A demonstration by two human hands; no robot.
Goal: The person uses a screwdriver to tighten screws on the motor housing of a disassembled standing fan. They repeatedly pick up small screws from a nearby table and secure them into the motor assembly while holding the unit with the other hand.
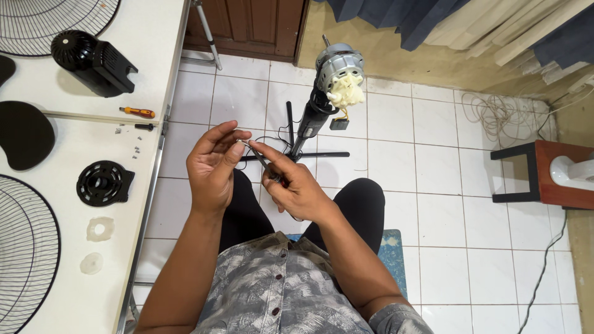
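Near the middle of the frame, the left hand (213,164) pinches a tiny metal part (239,142) between thumb and fingertips; it is too small to tell what kind. The right hand (296,185) is closed around a thin tool (262,160) with a dark shaft, whose tip meets the small part. Both hands hover above the person's lap, over a white tiled floor (445,185). Just beyond them stands a fan motor (337,71) on a dark pole (309,127), its cross-shaped base (322,154) on the tiles. At the left of the frame, a white table (74,204) carries wire fan grilles (25,247), black plastic covers (104,182), an orange-handled screwdriver (137,112) and a few loose screws (135,148).
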